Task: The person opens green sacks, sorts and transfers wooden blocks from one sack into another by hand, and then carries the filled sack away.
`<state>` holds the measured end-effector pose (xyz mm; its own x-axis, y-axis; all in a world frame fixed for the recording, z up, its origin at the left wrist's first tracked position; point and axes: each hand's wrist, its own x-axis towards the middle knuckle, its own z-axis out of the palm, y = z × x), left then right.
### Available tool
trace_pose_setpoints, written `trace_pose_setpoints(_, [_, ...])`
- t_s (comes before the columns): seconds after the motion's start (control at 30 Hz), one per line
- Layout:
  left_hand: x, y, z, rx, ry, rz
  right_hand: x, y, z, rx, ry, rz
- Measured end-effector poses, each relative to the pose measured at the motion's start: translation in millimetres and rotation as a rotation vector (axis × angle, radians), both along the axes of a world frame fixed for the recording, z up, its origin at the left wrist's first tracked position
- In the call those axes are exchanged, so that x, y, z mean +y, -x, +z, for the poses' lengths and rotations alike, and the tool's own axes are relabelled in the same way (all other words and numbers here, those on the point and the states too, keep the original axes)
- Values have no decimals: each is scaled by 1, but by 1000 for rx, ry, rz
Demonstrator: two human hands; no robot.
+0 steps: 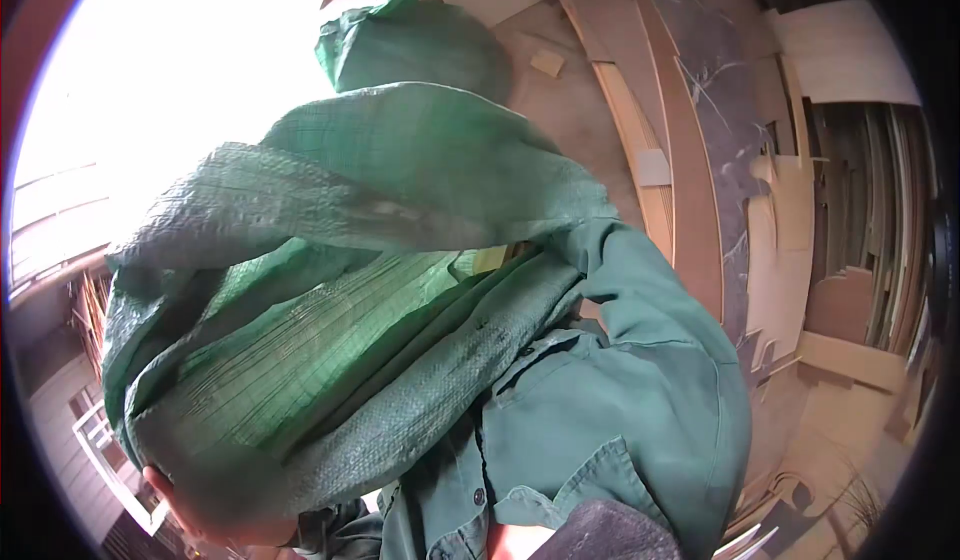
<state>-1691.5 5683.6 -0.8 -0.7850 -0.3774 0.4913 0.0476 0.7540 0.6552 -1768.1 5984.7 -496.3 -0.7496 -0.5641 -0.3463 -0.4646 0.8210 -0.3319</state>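
A large green woven sack [400,400] spreads across the middle, its mouth wide and its rim folded over. At the lower left, my left hand [190,525] is closed on the sack's near edge, with most of its fingers covered by the material. My right sleeve [650,290] reaches up to the sack's bunched rim on the right, where the fabric hides my right hand and its fingers. Deep in the mouth, a small yellowish piece [490,259] shows. The inside is otherwise shadowed green fabric, partly blurred.
Another green sack [420,55], full and gathered at its top, stands just beyond. Long brown boards [680,160] lean along the right. Upright panels [870,230] fill a rack farther right. A white frame [110,470] is at lower left. Bright light floods the upper left.
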Motion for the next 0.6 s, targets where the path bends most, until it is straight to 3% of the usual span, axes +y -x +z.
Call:
trace_pose_setpoints(0.1, [-35, -20, 11, -63, -45, 28, -19, 11, 5, -6, 52, 71])
trace_pose_setpoints(0.3, [2, -22, 35, -138, -199, 74, -56, 44, 2, -23, 211, 366])
trace_pose_setpoints(0.37, [1, -19, 37, -139, -506, 43, -77, 49, -2, -42, 167, 489])
trace_pose_setpoints(0.43, [-18, -13, 29, -80, -1344, -177, -105, 57, -7, -55, 129, 610])
trace_pose_setpoints(0.57, [-43, -1, -48, -118, -1152, -187, -132, 57, -5, -85, 129, 726])
trace_pose_setpoints(0.6, [-49, -30, -66, -112, -1143, -191, -142, 42, 8, -88, 139, 743])
